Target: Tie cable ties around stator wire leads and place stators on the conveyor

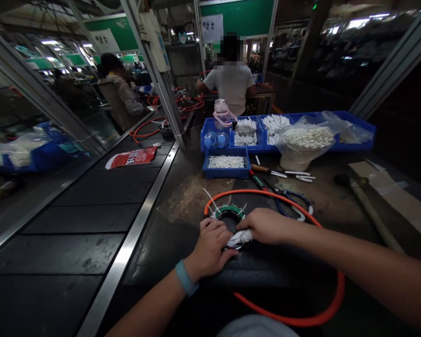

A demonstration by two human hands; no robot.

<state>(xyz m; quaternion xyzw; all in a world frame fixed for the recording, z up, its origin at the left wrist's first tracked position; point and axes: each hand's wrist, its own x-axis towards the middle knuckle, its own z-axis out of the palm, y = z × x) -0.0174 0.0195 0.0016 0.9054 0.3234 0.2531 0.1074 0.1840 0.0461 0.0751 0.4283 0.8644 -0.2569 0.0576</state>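
Observation:
On the near part of the bench lies a ring-shaped stator (231, 209) with green on its upper rim and thin white ties sticking up. My left hand (211, 247) grips its left and near side, fingers curled over the rim and thumb at the near edge. A white bundle (239, 238), perhaps sleeved leads, sits at the near side of the ring. My right hand (268, 225) is closed at this bundle, the fingertips partly hidden and reaching toward the ring's opening. An orange cable (340, 292) loops from the stator around under my right forearm.
Blue bins (359, 133) with white sleeves stand behind, and a small blue tray (226, 174) of white ties sits before them. Scissors (296, 199) and a mallet (368, 210) lie rightward. A slatted conveyor (70, 252) runs left, carrying a red sheet (131, 157). Two people work beyond.

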